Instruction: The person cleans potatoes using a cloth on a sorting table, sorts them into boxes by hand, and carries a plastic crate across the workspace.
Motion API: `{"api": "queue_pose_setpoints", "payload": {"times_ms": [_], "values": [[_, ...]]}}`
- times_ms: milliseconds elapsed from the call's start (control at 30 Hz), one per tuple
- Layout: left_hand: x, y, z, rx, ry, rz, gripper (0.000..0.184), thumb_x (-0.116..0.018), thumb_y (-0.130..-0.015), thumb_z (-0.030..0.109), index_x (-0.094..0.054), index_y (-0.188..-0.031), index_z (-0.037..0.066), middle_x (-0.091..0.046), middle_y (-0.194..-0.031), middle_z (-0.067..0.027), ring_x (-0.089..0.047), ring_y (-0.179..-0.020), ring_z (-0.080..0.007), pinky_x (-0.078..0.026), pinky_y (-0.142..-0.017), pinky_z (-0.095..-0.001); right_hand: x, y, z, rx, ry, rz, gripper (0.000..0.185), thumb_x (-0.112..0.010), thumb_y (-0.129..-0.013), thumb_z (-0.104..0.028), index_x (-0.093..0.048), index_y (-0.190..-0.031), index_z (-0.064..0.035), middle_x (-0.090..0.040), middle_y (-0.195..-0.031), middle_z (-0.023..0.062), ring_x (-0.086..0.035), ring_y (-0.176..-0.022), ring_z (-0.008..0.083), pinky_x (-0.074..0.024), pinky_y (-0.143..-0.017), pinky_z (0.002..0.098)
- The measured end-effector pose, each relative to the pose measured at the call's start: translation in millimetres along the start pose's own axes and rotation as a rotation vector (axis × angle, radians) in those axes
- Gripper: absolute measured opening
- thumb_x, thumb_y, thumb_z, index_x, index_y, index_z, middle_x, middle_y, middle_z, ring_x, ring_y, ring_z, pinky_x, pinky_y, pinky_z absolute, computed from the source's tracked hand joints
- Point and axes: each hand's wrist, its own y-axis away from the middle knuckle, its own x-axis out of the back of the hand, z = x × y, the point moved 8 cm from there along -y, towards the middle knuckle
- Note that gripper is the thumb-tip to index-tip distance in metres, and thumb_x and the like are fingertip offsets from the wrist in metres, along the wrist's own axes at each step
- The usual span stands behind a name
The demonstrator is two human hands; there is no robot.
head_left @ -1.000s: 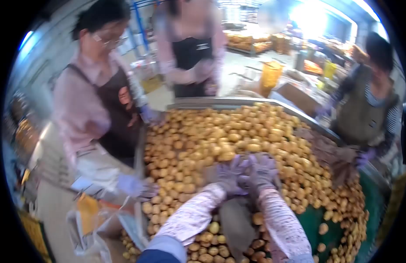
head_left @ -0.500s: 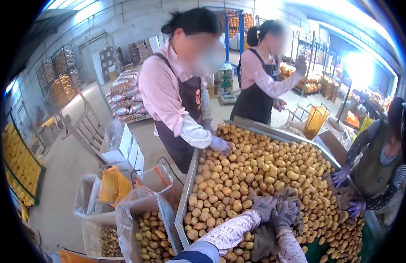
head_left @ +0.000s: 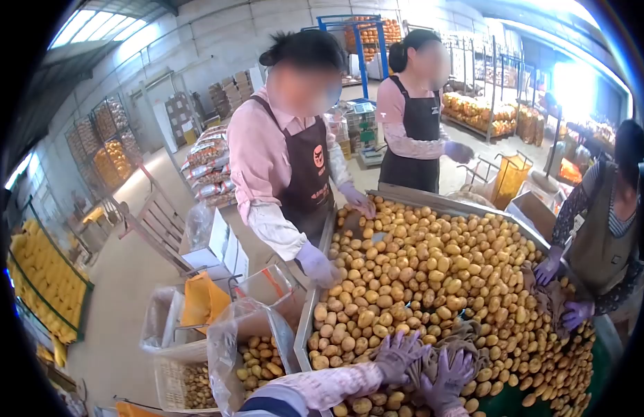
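My left hand (head_left: 397, 357), in a purple and grey work glove, lies with its fingers spread over potatoes at the left edge of a grey-brown cloth (head_left: 462, 343). My right hand (head_left: 447, 379), gloved alike, is open too, its fingers stretched out against the near side of the same cloth. Neither hand is wrapped round anything. Beneath and around them spread the loose potatoes (head_left: 433, 267), heaped on a metal-edged sorting table (head_left: 302, 333). My palms and whatever lies under the cloth are hidden.
Across the table, one person (head_left: 294, 160) reaches into the potatoes; another person (head_left: 413, 125) stands behind. A co-worker's purple-gloved hand (head_left: 577, 314) rests by a second cloth (head_left: 544, 292) on the right. Plastic-lined bins (head_left: 228, 361) with potatoes line the left; a hand truck (head_left: 155, 222) stands beyond.
My hands have shifted toward me and left, fingers now spread instead of bunched on the cloth. The person opposite now has both hands at the table's edge. The view has tilted.
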Motion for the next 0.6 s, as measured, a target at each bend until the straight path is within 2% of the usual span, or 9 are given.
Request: {"api": "queue_pose_setpoints", "payload": {"times_ms": [100, 133, 167, 200, 267, 333, 433, 567, 600], "values": [[8, -60, -10, -0.004, -0.081, -0.170, 0.104, -0.076, -0.075, 0.042, -0.016, -0.159, 0.025, -0.008, -0.163, -0.0210, -0.004, -0.150, -0.0445, -0.009, -0.117, -0.0660, 11, -64, -11, 0.025, -0.045, 0.016, 0.094, -0.070, -0.075, -0.053, -0.035, -0.152, -0.0120, -0.015, -0.159, 0.0273, -0.009, -0.148, 0.0470, -0.0019, -0.113, 0.0700], [2, -76, -23, -0.018, -0.076, -0.027, 0.105, -0.075, -0.075, 0.044, -0.015, -0.159, 0.021, -0.007, -0.163, -0.0219, -0.005, -0.151, -0.0425, -0.007, -0.118, -0.0639, 15, -86, -6, -0.012, -0.037, 0.029, 0.093, -0.068, -0.077, -0.054, -0.034, -0.152, -0.0121, -0.014, -0.160, 0.0275, -0.007, -0.148, 0.0470, -0.0009, -0.114, 0.0694], [21, -93, -29, 0.040, -0.037, -0.092, 0.103, -0.074, -0.076, 0.044, -0.017, -0.158, 0.019, -0.007, -0.163, -0.0225, -0.007, -0.150, -0.0426, -0.004, -0.118, -0.0636, 12, -108, -2, -0.037, -0.031, 0.038, 0.092, -0.066, -0.079, -0.055, -0.033, -0.152, -0.0122, -0.012, -0.160, 0.0277, -0.005, -0.148, 0.0469, 0.0001, -0.114, 0.0688], [19, -118, -42, 0.054, -0.050, -0.061, 0.097, -0.068, -0.079, 0.048, -0.020, -0.158, 0.017, -0.010, -0.163, -0.0229, -0.009, -0.150, -0.0424, -0.002, -0.118, -0.0640, 10, -128, 4, -0.025, 0.032, 0.117, 0.094, -0.074, -0.075, -0.046, -0.032, -0.152, -0.0127, -0.015, -0.160, 0.0252, -0.010, -0.147, 0.0472, -0.0058, -0.113, 0.0693], [6, -167, -64, 0.141, 0.007, -0.046, 0.094, -0.056, -0.082, 0.059, -0.022, -0.157, 0.015, -0.015, -0.162, -0.0216, -0.011, -0.150, -0.0428, -0.006, -0.117, -0.0651, 9, -169, 13, -0.013, 0.117, 0.198, 0.089, -0.072, -0.076, -0.045, -0.035, -0.150, -0.0128, -0.024, -0.157, 0.0223, -0.019, -0.144, 0.0455, -0.0146, -0.112, 0.0689], [7, -198, -77, 0.196, 0.139, -0.075, 0.103, -0.062, -0.075, 0.068, -0.019, -0.158, 0.022, -0.014, -0.163, -0.0214, -0.005, -0.152, -0.0383, -0.008, -0.116, -0.0666, 14, -204, 21, -0.122, 0.130, 0.146, 0.090, -0.074, -0.075, -0.047, -0.036, -0.151, -0.0153, -0.030, -0.155, 0.0151, -0.025, -0.143, 0.0389, -0.0216, -0.113, 0.0623], [35, -205, -80, 0.295, 0.191, -0.127, 0.102, -0.067, -0.076, 0.063, -0.016, -0.158, 0.031, -0.003, -0.165, -0.0165, 0.002, -0.152, -0.0353, -0.008, -0.113, -0.0706, 38, -223, 14, -0.253, 0.130, -0.084, 0.092, -0.070, -0.079, -0.055, -0.030, -0.155, -0.0203, -0.023, -0.160, 0.0136, -0.019, -0.148, 0.0340, -0.0168, -0.115, 0.0625], [19, -195, -89, 0.357, 0.260, 0.044, 0.094, -0.062, -0.079, 0.062, -0.018, -0.157, 0.032, -0.007, -0.165, -0.0142, -0.007, -0.151, -0.0374, -0.010, -0.114, -0.0685, 32, -213, 18, -0.293, 0.089, 0.069, 0.086, -0.071, -0.080, -0.053, -0.036, -0.152, -0.0221, -0.022, -0.160, 0.0120, -0.015, -0.149, 0.0335, -0.0160, -0.116, 0.0615], [16, -180, -84, 0.342, 0.254, 0.092, 0.092, -0.059, -0.080, 0.063, -0.021, -0.157, 0.031, -0.012, -0.164, -0.0149, -0.009, -0.151, -0.0390, -0.010, -0.116, -0.0660, 28, -204, 20, -0.269, 0.092, 0.182, 0.085, -0.075, -0.078, -0.048, -0.039, -0.150, -0.0186, -0.029, -0.156, 0.0146, -0.020, -0.147, 0.0368, -0.0172, -0.116, 0.0576]]}}
